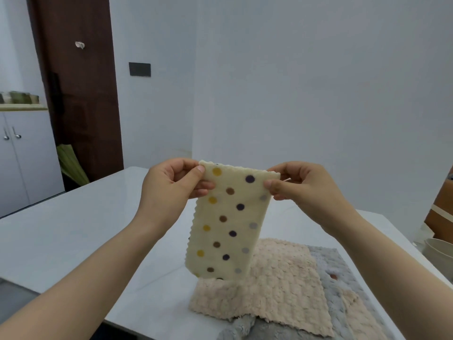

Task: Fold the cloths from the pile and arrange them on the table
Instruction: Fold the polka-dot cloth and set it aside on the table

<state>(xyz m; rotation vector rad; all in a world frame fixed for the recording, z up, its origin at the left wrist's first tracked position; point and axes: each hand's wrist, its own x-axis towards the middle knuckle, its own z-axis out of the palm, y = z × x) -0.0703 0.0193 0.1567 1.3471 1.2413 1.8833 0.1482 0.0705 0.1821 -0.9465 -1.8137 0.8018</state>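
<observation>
A cream cloth with coloured polka dots point(226, 224) hangs in the air above the table, folded into a long narrow strip. My left hand point(169, 182) pinches its top left corner between thumb and fingers. My right hand point(301, 184) pinches the top right corner the same way. The strip's lower end dangles just over a beige fluffy cloth point(274, 288), which lies flat on top of a grey fluffy cloth point(340, 278) at the table's near right side.
The white table point(73, 236) stretches to the left and far side. A pale bowl point(438, 251) and a brown object point(441, 212) stand at the right edge. A white cabinet point(22, 163) and a dark door stand behind on the left.
</observation>
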